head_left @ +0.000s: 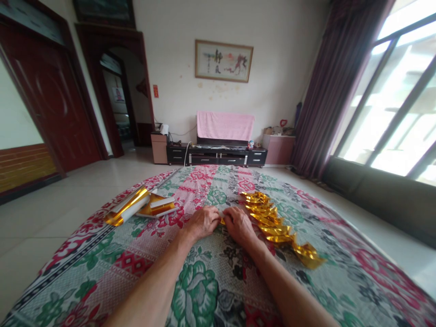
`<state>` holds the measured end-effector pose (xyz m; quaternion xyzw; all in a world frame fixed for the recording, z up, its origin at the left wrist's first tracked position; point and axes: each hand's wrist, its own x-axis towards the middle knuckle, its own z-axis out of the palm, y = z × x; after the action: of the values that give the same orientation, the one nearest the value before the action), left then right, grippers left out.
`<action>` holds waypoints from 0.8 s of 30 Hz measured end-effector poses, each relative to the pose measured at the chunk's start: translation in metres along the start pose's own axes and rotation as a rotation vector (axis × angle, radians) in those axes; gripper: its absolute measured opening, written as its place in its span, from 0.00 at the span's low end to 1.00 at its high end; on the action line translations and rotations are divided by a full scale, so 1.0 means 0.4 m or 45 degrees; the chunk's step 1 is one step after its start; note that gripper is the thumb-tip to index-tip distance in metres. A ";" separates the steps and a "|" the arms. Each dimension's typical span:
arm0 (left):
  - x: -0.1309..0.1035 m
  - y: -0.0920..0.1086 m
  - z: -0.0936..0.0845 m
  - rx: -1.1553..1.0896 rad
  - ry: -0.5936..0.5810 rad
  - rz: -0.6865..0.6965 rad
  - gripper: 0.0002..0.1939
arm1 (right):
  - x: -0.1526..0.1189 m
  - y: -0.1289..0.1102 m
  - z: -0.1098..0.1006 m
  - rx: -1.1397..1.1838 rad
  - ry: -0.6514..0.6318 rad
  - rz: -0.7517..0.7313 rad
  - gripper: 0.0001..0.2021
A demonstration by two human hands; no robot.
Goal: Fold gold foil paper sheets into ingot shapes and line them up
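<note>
My left hand [205,221] and my right hand [237,221] meet at the middle of the table. Between them is a small piece of gold foil paper [223,221], white on one side, pinched by the fingers of both hands and mostly hidden by them. To the right of my right hand runs a row of folded gold paper ingots [269,217], boat-shaped and shiny. The nearest ingot [308,255] sits a little apart. On the left lie a curled roll of gold foil paper [131,206] and a stack of gold and white sheets [159,205].
A flowered cloth [194,290] covers the round table. Beyond it stand a low black TV cabinet [218,159] and a TV under a pink cloth [225,125]. A purple curtain [327,91] and windows are at the right, a red door [54,91] at the left.
</note>
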<state>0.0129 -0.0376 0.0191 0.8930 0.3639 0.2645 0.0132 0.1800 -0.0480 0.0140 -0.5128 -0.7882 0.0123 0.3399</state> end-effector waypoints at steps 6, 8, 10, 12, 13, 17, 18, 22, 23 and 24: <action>-0.005 -0.015 0.000 0.021 -0.013 0.037 0.12 | 0.003 0.001 -0.006 0.039 -0.022 0.057 0.11; -0.005 -0.018 -0.001 0.021 -0.007 0.044 0.12 | 0.005 0.005 -0.006 0.046 -0.012 0.057 0.12; -0.006 -0.020 -0.001 0.017 0.008 0.044 0.11 | 0.007 0.009 -0.005 0.053 -0.002 0.049 0.11; -0.006 -0.020 -0.002 0.006 0.022 0.042 0.11 | 0.009 0.011 -0.004 0.058 -0.002 0.049 0.09; -0.007 -0.019 -0.002 -0.002 0.030 0.040 0.11 | 0.009 0.012 -0.004 0.058 -0.002 0.052 0.09; -0.008 -0.016 -0.005 -0.054 0.083 0.020 0.09 | 0.009 0.011 -0.004 0.057 -0.007 0.040 0.07; -0.008 -0.015 -0.005 -0.065 0.093 0.015 0.09 | 0.009 0.011 -0.004 0.059 -0.007 0.033 0.07; -0.007 -0.017 -0.001 -0.063 0.089 0.009 0.09 | 0.009 0.016 -0.002 0.077 0.007 -0.001 0.08; -0.006 -0.019 0.000 -0.052 0.079 0.015 0.09 | 0.009 0.019 -0.002 0.083 0.008 -0.017 0.08; -0.006 -0.021 0.002 -0.040 0.070 0.022 0.09 | 0.009 0.021 -0.003 0.088 0.003 -0.038 0.09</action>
<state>0.0066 -0.0328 0.0156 0.8882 0.3520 0.2949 0.0149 0.1864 -0.0414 0.0137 -0.4891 -0.7944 0.0340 0.3585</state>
